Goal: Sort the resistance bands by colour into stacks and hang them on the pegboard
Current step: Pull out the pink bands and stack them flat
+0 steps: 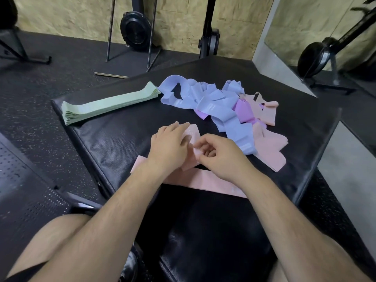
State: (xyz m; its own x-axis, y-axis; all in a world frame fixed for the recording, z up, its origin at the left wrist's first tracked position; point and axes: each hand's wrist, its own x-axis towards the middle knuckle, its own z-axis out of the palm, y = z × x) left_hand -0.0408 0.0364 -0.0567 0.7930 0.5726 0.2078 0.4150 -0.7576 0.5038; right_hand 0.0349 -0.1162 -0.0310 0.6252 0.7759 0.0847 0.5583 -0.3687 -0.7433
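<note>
From the head view, I am risking a skewed fold: the pink band [213, 183] could be slipping askew under me. My left hand [171, 143] is pressing it flat with straight fingers, and my right hand [219, 157] is pinching its edge. The unsorted pile [213, 106] is lying just beyond my fingertips.
</note>
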